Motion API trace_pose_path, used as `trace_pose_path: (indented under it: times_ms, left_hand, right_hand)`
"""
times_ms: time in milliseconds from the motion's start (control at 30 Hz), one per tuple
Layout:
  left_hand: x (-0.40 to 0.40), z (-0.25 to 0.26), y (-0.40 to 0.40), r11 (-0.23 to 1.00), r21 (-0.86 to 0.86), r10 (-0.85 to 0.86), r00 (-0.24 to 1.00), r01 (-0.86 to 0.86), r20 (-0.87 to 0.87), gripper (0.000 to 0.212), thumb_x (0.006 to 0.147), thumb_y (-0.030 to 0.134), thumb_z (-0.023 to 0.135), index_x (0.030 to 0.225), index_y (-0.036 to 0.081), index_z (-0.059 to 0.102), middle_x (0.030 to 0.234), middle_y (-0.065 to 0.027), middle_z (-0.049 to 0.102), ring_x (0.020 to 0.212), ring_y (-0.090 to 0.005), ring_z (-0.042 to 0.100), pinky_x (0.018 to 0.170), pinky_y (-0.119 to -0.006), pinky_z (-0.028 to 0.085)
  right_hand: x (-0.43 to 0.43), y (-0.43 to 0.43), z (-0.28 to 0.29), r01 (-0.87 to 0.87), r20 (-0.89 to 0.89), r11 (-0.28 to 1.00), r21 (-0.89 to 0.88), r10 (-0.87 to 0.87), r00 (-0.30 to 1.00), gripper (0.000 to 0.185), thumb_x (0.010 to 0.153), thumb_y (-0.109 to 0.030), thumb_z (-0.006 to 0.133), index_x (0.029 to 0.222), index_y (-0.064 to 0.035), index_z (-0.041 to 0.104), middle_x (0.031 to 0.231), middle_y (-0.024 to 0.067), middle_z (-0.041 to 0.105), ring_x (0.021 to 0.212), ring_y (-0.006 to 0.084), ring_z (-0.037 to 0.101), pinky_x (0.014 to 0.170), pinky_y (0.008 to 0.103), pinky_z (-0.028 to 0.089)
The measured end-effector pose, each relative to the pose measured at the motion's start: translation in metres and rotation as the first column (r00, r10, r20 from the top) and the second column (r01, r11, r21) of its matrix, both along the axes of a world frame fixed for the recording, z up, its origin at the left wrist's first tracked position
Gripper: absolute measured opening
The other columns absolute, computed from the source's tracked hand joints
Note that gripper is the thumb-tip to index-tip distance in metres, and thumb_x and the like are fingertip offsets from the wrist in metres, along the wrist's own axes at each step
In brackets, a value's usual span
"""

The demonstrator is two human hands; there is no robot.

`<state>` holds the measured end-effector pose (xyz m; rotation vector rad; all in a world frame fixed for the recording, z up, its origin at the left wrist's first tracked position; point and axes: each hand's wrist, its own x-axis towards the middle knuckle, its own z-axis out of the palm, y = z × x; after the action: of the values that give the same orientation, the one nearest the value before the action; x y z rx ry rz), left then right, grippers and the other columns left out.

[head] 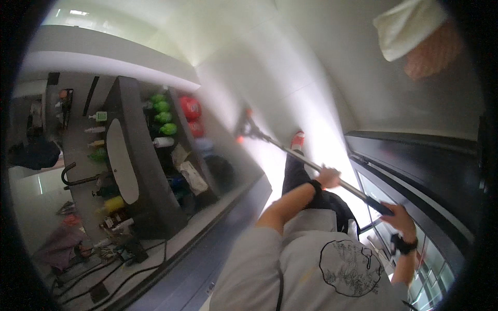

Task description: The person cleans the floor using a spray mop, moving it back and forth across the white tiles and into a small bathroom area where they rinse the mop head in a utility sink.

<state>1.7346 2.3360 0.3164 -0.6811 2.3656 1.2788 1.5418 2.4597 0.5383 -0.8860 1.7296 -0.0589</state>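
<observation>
My left hand, with a black band at the wrist, is closed around the middle of a metal pole. Higher up the same pole, my right hand grips its dark end sleeve; a dark watch sits on that wrist. The pole slants down and away to a blurred mop-like head with orange ends. That head is at the pale floor, beside a grey shelf unit. My red and white shoe stands to the right of the head.
On the left, a counter carries a curved faucet, pump bottles, cloths and dark cables. Open shelves hold green bottles and red jugs. A white cloth hangs upper right. A dark-framed glass panel stands close on the right.
</observation>
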Motion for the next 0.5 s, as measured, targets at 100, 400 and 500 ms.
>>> trace_pose_path:
  times_ms: [100,400,500]
  left_hand:
    - [-0.057,0.063,0.062,0.968,0.155,-0.152,0.95,0.2,-0.272,0.026,0.064,0.019,0.054,0.087,0.007,0.054,0.072,-0.0123,0.057,0.073,-0.0267,0.055,0.067,-0.035,0.042]
    - [-0.078,0.036,0.157,0.914,0.027,-0.35,0.822,0.404,-0.449,0.013,0.07,0.022,0.055,0.066,0.01,0.054,0.067,-0.0079,0.056,0.071,-0.0219,0.055,0.066,-0.033,0.041]
    - [-0.041,0.02,0.121,0.922,0.028,-0.365,0.892,0.386,-0.265,0.015,0.068,0.021,0.057,0.068,0.005,0.057,0.067,-0.0115,0.057,0.066,-0.0252,0.056,0.062,-0.035,0.044]
  right_hand:
    - [-0.037,0.092,0.063,0.138,-0.194,0.989,-0.044,-0.144,0.97,0.048,0.056,-0.01,0.064,0.102,-0.0042,0.053,0.066,0.0056,0.053,0.06,0.0111,0.048,0.057,0.0234,0.04]
    - [-0.036,0.197,0.069,0.446,-0.206,0.89,-0.099,-0.456,0.866,0.047,0.05,-0.008,0.066,0.095,-0.0029,0.056,0.081,0.0077,0.049,0.072,0.0156,0.049,0.062,0.0244,0.041]
    - [-0.004,0.173,0.028,0.273,-0.233,0.96,-0.062,-0.28,0.931,0.043,0.055,-0.006,0.065,0.095,0.0029,0.055,0.077,0.0088,0.056,0.064,0.0122,0.052,0.056,0.0223,0.041]
